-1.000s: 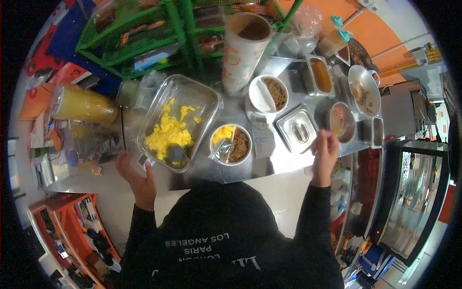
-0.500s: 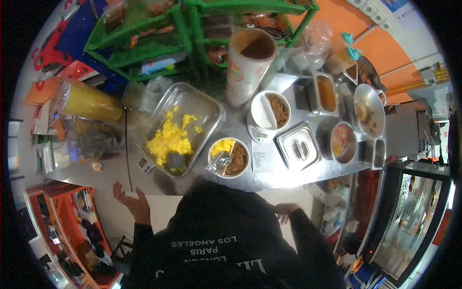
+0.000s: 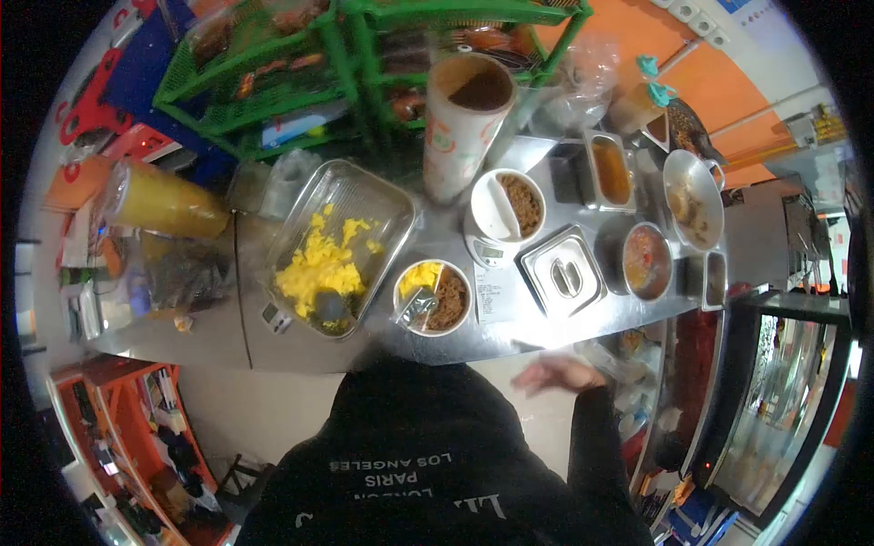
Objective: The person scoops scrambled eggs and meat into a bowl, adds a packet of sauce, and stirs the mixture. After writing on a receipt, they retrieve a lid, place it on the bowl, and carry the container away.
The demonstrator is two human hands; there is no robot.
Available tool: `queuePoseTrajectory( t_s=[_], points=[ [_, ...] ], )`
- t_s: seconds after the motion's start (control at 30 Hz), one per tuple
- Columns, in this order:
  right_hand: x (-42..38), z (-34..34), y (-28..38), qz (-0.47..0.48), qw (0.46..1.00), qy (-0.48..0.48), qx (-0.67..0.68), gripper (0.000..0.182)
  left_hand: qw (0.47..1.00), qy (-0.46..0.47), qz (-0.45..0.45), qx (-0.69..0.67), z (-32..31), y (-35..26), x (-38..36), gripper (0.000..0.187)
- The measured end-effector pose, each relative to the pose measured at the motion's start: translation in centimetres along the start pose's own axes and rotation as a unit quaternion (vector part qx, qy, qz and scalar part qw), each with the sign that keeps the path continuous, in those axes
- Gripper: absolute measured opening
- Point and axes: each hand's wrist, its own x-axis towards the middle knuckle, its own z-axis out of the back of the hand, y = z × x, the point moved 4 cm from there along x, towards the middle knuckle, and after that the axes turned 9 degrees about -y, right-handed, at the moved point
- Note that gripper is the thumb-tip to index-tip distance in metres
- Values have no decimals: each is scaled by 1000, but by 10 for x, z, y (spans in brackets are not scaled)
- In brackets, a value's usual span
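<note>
A kitchen is shown in a wide, curved view, with a steel counter (image 3: pixel 300 353) running across it. Green crates (image 3: pixel 264 100) are set behind the counter, an orange shelf unit (image 3: pixel 127 405) is seen at lower left, and a glass-fronted cabinet (image 3: pixel 774 391) at right.

Near the front edge, in the middle, a white bowl (image 3: pixel 432 334) is placed upright; it is filled with yellow crumbled food on one side and brown minced food on the other, with a small clear packet (image 3: pixel 419 308) laid on top. To its left, a large tray (image 3: pixel 375 187) is partly filled with more yellow food. Behind it, a second bowl (image 3: pixel 494 211) is seen over a scale (image 3: pixel 490 255), beside a printed slip (image 3: pixel 496 296). A lidded steel container (image 3: pixel 564 273) is set to the right of the slip.

The right hand (image 3: pixel 560 374) is held just off the counter's front edge, below the lidded steel container. It is blurred, but the fingers appear loosely extended and half spread, with nothing gripped. The left hand is out of view, so its grip cannot be told.
</note>
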Motion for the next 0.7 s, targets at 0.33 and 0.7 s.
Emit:
queuePoseTrajectory(
  t_s=[0.33,0.7],
  points=[
    [-64,-19,151,391,812,-415,-126,23,996,83,17,-33,-1,18,14,23],
    [-44,58,265,419,755,-428,-269,23,962,-30,-182,-200,-18,-203,-76,15]
  ],
)
